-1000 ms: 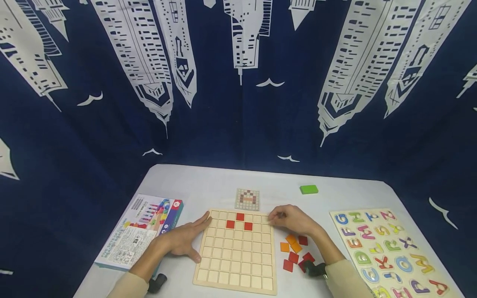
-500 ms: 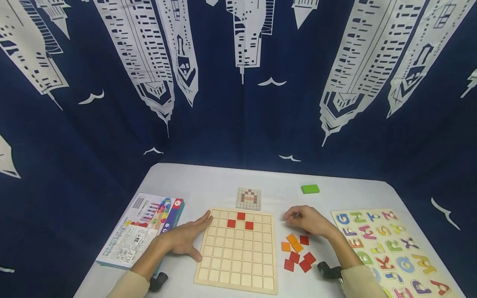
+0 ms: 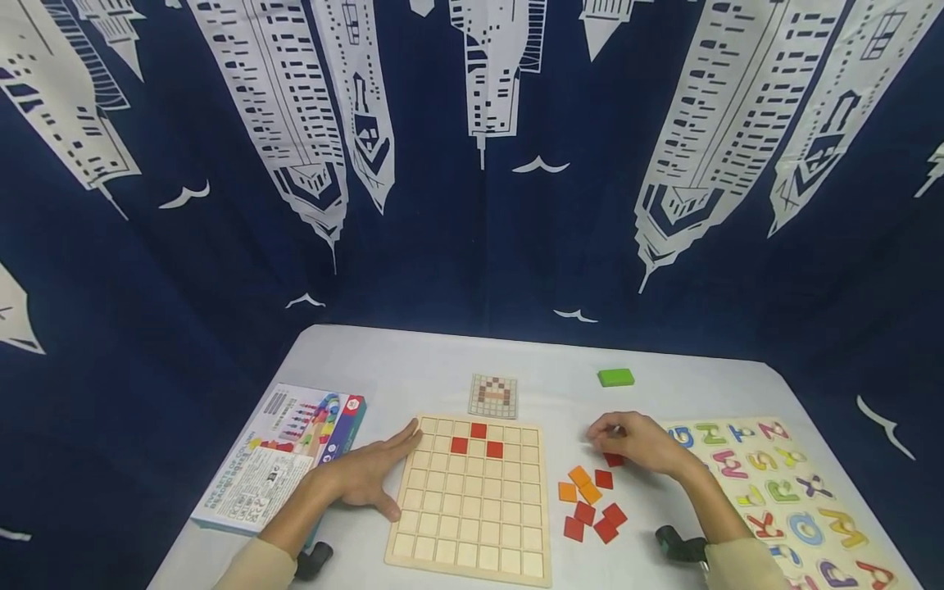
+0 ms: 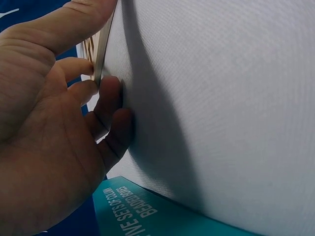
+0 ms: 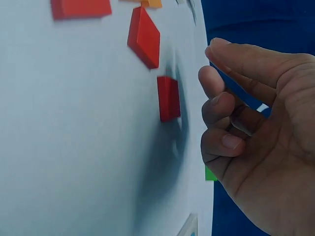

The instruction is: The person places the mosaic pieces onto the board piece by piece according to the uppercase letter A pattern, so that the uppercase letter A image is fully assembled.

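A square wooden grid board lies on the white table, with three red tiles set in its upper rows. My left hand is spread along the board's left side, its thumb and fingertips at the edge. Right of the board, my right hand hovers over a loose red tile, which it partly hides in the head view. In the right wrist view this red tile lies apart from the loosely bent fingers, and nothing shows between them. Nearer me lie several red tiles and orange tiles.
A small pattern card lies behind the board, and a green block stands farther right. At left is a printed box. An alphabet puzzle board fills the right side, partly under the right forearm.
My right hand has moved right, from the board's upper right edge to above a loose red tile that now shows beneath it. My left hand has stayed at the board's left edge.
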Demonstrator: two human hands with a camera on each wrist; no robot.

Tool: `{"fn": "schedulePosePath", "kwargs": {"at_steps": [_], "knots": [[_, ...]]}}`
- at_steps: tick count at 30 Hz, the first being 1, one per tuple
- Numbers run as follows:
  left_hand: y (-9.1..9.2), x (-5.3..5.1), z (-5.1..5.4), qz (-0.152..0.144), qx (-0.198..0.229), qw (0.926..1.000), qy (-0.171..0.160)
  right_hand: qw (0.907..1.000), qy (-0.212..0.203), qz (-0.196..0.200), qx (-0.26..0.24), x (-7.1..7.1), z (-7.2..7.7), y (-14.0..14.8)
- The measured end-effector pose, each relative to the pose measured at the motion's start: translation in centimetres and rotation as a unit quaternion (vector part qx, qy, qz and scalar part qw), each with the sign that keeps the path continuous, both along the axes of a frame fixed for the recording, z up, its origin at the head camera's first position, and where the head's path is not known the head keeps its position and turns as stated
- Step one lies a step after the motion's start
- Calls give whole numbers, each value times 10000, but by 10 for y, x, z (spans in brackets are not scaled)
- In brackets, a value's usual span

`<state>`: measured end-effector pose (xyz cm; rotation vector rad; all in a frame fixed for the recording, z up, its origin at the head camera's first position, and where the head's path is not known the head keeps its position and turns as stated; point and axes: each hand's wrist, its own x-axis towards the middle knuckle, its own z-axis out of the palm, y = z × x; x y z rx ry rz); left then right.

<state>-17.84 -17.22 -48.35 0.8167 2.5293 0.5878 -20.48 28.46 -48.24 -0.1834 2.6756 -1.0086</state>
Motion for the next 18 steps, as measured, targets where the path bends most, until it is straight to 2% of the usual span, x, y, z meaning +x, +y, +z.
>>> {"fn": "schedulePosePath", "kwargs": {"at_steps": [12,18], "knots": [[0,0,-1,3,45,10000,-7,9999,-73,62,-96,8,2,21],[0,1,-1,8,11,10000,19,9995,-188,229,-87,9,-2,27]]}}
